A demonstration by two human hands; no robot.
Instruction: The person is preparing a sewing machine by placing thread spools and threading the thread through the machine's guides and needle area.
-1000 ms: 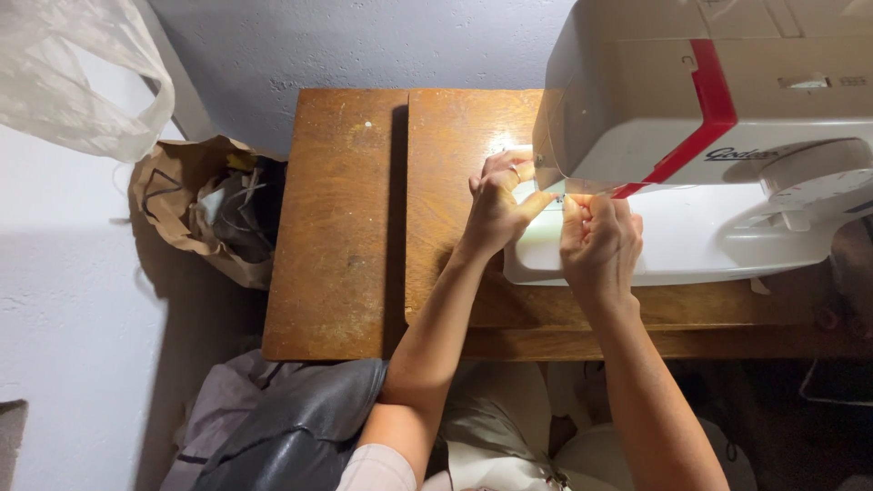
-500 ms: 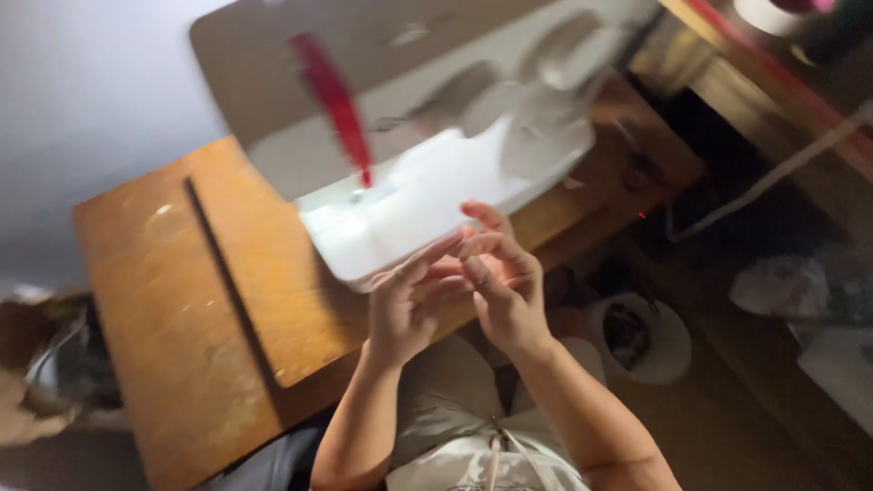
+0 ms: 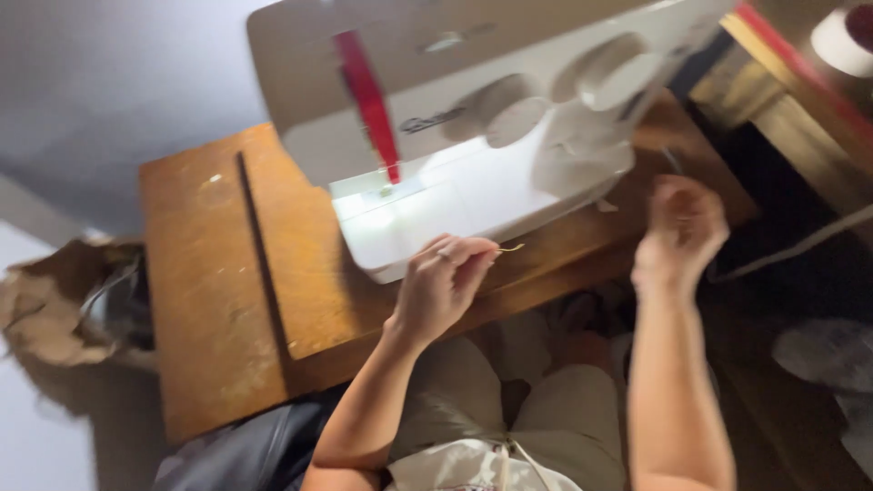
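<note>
A white sewing machine [image 3: 473, 173] with a red stripe stands on a worn wooden table [image 3: 218, 300], its bed lit brightly. My left hand [image 3: 441, 286] hovers at the front edge of the bed. Its fingertips pinch a short, thin, pale strand [image 3: 509, 247] that points right. My right hand [image 3: 682, 227] is raised off the table's right end, apart from the left hand. It is blurred with its fingers curled in, and I cannot tell whether it holds anything.
A crumpled brown paper bag [image 3: 55, 309] sits left of the table, with a dark bag [image 3: 236, 445] below it. A wooden shelf [image 3: 782, 109] with a white round object [image 3: 841, 41] is at upper right. A cable [image 3: 800, 244] hangs on the right.
The view has swung and tilted. My hands, close together at the needle area, have separated: the left stays near the machine's bed, the right has moved out to the right.
</note>
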